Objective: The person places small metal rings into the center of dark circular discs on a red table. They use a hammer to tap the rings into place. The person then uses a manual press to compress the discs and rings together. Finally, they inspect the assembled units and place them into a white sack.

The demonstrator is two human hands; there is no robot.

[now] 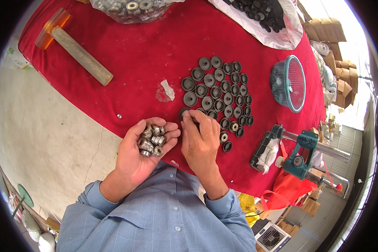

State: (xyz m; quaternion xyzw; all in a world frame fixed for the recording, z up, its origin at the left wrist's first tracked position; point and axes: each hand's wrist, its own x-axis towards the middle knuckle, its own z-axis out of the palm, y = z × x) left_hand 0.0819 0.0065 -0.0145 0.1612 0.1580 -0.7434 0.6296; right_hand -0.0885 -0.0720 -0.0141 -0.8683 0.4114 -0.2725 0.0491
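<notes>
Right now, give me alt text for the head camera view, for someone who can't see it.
The left hand cups a pile of small metal bearings while the right hand presses on a black cap at the edge of rows of black caps on a red cloth.

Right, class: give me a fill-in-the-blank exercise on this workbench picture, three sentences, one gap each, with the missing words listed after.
1. The left hand cups a heap of small metal ____.
2. The right hand presses down at the near edge of the black round caps, which lie in rows on a ____ cloth.
3. The mallet at the far left has a wooden handle and an ____ head.

Missing words: bearings; red; orange
</notes>
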